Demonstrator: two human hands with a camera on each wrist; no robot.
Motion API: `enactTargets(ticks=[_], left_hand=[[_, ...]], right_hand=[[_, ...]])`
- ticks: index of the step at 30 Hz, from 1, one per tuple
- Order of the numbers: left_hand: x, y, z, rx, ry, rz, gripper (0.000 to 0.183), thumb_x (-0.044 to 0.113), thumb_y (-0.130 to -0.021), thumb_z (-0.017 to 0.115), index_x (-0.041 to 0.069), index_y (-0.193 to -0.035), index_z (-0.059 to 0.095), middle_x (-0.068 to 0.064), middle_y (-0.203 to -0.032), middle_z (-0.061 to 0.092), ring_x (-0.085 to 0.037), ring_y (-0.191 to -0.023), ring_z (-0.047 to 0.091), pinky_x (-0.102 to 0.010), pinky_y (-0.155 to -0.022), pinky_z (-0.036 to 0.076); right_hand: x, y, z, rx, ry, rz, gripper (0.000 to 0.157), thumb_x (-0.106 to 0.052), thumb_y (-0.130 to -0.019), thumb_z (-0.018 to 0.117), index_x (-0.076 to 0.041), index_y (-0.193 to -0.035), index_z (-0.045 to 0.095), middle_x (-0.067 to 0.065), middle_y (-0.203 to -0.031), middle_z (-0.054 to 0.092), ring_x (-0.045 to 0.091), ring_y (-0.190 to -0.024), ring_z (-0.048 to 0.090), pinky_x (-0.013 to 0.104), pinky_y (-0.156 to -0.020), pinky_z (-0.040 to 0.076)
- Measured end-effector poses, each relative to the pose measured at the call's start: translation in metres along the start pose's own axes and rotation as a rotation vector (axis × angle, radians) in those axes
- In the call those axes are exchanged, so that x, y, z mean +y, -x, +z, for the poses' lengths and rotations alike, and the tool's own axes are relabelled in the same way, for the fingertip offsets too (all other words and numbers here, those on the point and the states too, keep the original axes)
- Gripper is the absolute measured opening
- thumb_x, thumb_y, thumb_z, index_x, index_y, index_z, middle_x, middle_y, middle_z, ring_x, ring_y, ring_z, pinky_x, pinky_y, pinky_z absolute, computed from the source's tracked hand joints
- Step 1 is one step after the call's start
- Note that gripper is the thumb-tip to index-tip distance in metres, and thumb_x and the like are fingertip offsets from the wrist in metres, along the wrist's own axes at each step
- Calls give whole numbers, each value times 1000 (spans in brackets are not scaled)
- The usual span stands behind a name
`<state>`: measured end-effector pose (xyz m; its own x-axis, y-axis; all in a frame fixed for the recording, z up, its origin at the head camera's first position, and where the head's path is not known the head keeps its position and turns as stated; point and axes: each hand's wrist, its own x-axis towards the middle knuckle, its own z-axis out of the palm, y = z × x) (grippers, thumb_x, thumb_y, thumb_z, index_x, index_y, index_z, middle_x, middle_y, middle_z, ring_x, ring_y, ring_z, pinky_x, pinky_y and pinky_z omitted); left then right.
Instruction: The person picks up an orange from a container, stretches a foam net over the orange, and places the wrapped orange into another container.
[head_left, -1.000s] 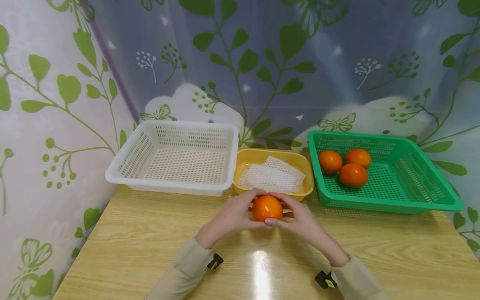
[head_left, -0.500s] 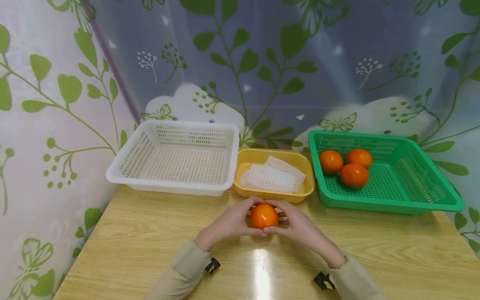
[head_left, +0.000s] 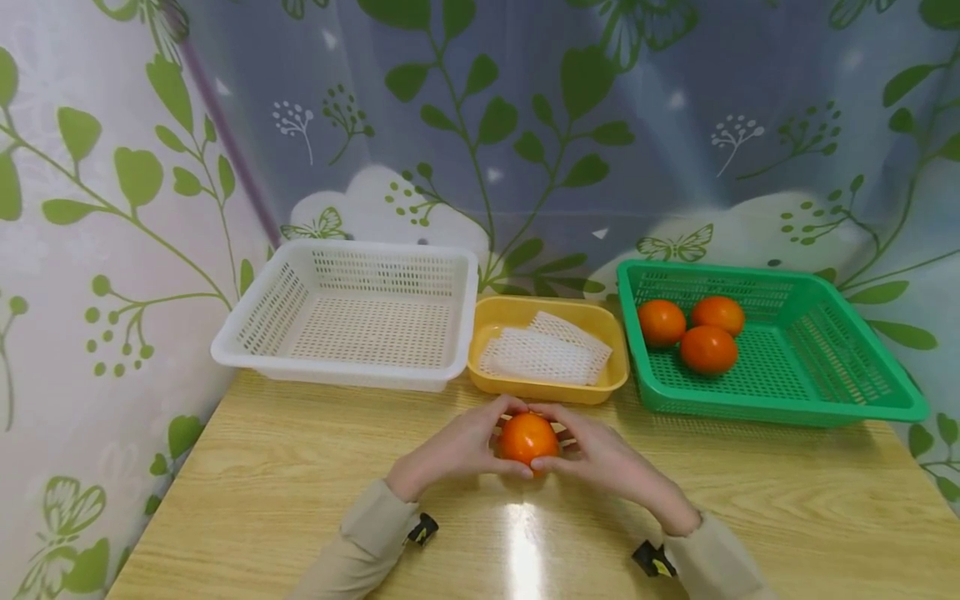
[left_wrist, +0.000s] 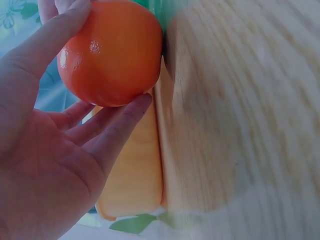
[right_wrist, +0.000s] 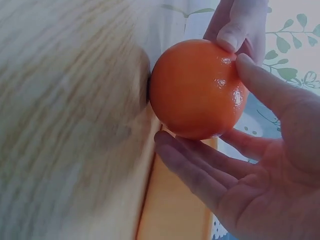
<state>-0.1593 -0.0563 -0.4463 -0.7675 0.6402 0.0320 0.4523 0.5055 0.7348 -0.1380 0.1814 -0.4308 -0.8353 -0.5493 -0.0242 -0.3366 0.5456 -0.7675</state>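
A glossy, round orange fruit [head_left: 528,438] is between both hands, low over the wooden table in front of the yellow tray. My left hand [head_left: 467,446] curves round its left side, thumb toward me. From the other side my right hand [head_left: 603,457] holds it, and the two thumbs nearly meet at the front. In the left wrist view the fruit [left_wrist: 112,55] shows smooth skin, with its underside right at the table surface. Thumb and fingertips of the right hand [right_wrist: 280,170] lie against the fruit [right_wrist: 195,92] in the right wrist view.
Behind the hands, the yellow tray [head_left: 547,392] holds white foam netting sleeves [head_left: 547,358]. A white slotted basket [head_left: 352,371] stands at the left. At the right, a green basket [head_left: 810,408] has three similar orange fruits [head_left: 708,350] in it. A patterned curtain [head_left: 525,192] hangs behind.
Both hands have brought the fruit a short way toward me and down, away from the yellow tray. In the last half second it has moved only slightly.
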Motion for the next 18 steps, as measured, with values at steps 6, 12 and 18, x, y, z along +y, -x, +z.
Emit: enactTargets(ticks=[6, 12, 18], left_hand=[[1, 1, 0, -12, 9, -5, 74, 40, -81, 86, 16, -139, 46, -3, -136, 60, -20, -121, 61, -33, -98, 53], [2, 0, 1, -11, -62, 25, 82, 39, -82, 85, 11, -147, 45, -6, -139, 59, -20, -122, 59, -36, -103, 50], [3, 0, 2, -20, -108, 76, 81, 35, -84, 84, 8, -149, 43, -9, -145, 54, -24, -129, 54, -41, -111, 44]], right_hand=[[-8, -2, -13, 73, 164, -92, 51, -31, -95, 73, -12, -140, 59, 11, -136, 64, 30, -107, 68, 45, -85, 59], [-23, -15, -36, 347, 428, -193, 36, -22, -93, 75, -14, -128, 68, 8, -125, 70, 30, -104, 69, 46, -83, 59], [-22, -42, -53, 506, 592, -219, 34, -14, -94, 73, -7, -128, 67, 16, -112, 70, 29, -74, 62, 39, -59, 54]])
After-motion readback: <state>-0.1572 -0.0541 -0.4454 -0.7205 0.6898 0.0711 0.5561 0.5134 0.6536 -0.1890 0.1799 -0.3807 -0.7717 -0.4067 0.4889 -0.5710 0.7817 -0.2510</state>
